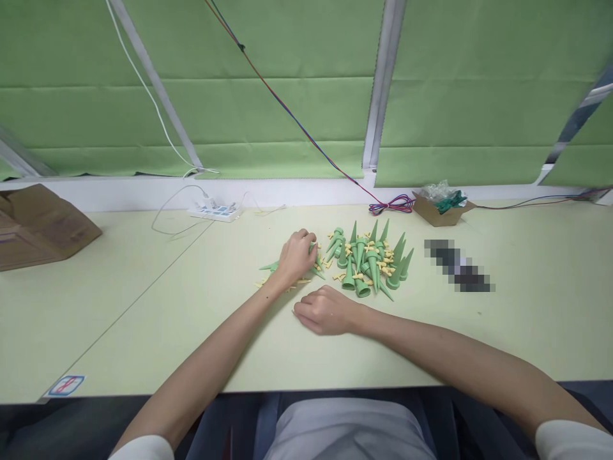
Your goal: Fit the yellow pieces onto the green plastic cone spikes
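A pale green tabletop (143,306) stretched beneath green window blinds (287,83), and on it a person seated at its near edge worked over a pile of green plastic cone spikes (368,259), heaped just beyond both hands so that either could reach it without stretching. The left hand (297,255) lay on the pile's left edge, its fingers (306,237) curled down over a few spikes and small yellow pieces (292,287) scattered there; whether they actually pinched one could not be told. The right hand (325,311) rested knuckles-up on the bare tabletop just in front of the pile, fingers loosely curled toward the palm and apparently empty.

A flattened brown cardboard box (43,223) sat well apart at the far left. A small open carton (438,211) holding bagged green parts stood near the back edge to the right, beside a coil of red and blue wire (393,204). A white power strip (215,209) lay by the wall, its cord running up the blinds.
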A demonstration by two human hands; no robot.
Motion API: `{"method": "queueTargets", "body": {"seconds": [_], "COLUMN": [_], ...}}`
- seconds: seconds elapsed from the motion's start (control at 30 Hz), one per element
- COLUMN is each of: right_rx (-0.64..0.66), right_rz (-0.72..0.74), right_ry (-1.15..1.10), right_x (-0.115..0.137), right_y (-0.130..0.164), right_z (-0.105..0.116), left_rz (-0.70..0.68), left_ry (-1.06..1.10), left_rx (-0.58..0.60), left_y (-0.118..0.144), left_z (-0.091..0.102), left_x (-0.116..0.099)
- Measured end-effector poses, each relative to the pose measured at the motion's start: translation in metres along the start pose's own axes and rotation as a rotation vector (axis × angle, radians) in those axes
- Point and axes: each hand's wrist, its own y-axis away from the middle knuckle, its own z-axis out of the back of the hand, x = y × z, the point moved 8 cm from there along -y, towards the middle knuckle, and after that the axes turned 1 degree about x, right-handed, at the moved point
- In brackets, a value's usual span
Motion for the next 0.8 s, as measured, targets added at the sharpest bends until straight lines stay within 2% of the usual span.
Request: {"method": "queueTargets", "body": {"seconds": [0.27,0.8], "right_rx": [0.023,0.014], "right_rz": [-0.026,-0.051], "right_ry": [-0.014,-0.033], "right_x": [-0.002,-0.005], "right_y": [0.002,0.003], "right_z": [-0.001,0.001], "left_rz": [-0.104,-0.13], "left_ry": [-0.001,-0.014], "left_rx": [0.093,0.146], "left_y": [-0.001,0.004], "left_z": [-0.013,-0.024], "left_x": [0.016,0.007]}}
